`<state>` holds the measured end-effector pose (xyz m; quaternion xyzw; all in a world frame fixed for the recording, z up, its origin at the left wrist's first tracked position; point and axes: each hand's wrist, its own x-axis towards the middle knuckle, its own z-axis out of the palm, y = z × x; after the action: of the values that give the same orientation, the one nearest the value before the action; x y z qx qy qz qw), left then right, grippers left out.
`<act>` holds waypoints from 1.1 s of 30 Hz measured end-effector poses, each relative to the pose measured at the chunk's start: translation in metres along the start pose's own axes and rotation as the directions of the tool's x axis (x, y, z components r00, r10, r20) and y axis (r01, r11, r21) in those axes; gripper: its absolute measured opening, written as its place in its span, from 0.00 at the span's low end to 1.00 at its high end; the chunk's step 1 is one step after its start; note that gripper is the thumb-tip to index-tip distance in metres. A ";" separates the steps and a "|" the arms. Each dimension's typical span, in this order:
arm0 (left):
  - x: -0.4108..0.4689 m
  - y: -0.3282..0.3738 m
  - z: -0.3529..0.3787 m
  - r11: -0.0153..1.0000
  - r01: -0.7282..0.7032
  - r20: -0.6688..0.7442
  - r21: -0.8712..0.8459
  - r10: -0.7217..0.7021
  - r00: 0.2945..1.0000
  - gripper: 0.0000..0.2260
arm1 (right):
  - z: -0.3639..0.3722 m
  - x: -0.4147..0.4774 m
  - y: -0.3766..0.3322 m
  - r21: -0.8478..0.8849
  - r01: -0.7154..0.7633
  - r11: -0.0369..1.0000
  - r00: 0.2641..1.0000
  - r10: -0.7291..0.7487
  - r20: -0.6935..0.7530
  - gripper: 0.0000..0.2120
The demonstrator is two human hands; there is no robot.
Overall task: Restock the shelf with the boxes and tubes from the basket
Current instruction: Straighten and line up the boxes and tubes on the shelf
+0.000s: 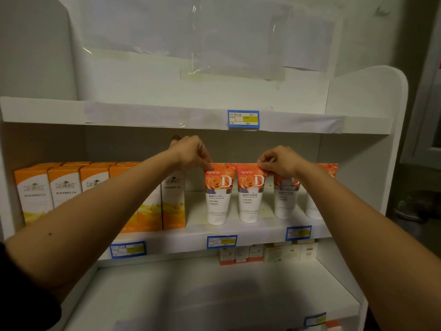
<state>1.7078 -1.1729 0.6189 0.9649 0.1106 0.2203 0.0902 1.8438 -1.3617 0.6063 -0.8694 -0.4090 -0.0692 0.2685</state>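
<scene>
**Both hands pinch tubes on the middle shelf**

Head view: the left hand [191, 152] pinches the top edge of an orange-and-white tube [218, 194], fingers closed on its crimp. The right hand [279, 161] pinches the neighbouring tube [250, 193] likewise. Both tubes stand cap-down on the shelf [238, 229]. Left of the fingers stand orange boxes [64, 187]; right of them, further tubes [285, 201].
</scene>
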 end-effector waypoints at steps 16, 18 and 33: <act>0.004 0.023 -0.006 0.980 -0.025 0.042 0.198 0.017 0.999 0.17 | -0.037 -0.026 0.024 -0.049 0.073 0.996 0.972 -0.083 -0.222 0.12; 0.007 0.036 -0.002 0.982 -0.046 0.010 0.183 0.045 0.999 0.16 | -0.047 -0.032 0.038 -0.067 0.052 0.996 0.965 -0.067 -0.252 0.11; 0.044 0.127 0.051 0.989 -0.117 0.027 0.087 0.115 0.993 0.16 | -0.052 -0.032 0.119 -0.252 -0.219 0.943 0.953 0.150 -0.265 0.17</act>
<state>1.7916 -1.2901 0.6201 0.9751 0.0629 0.2095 0.0356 1.9168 -1.4730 0.5909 -0.9182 -0.2756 -0.2057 0.1966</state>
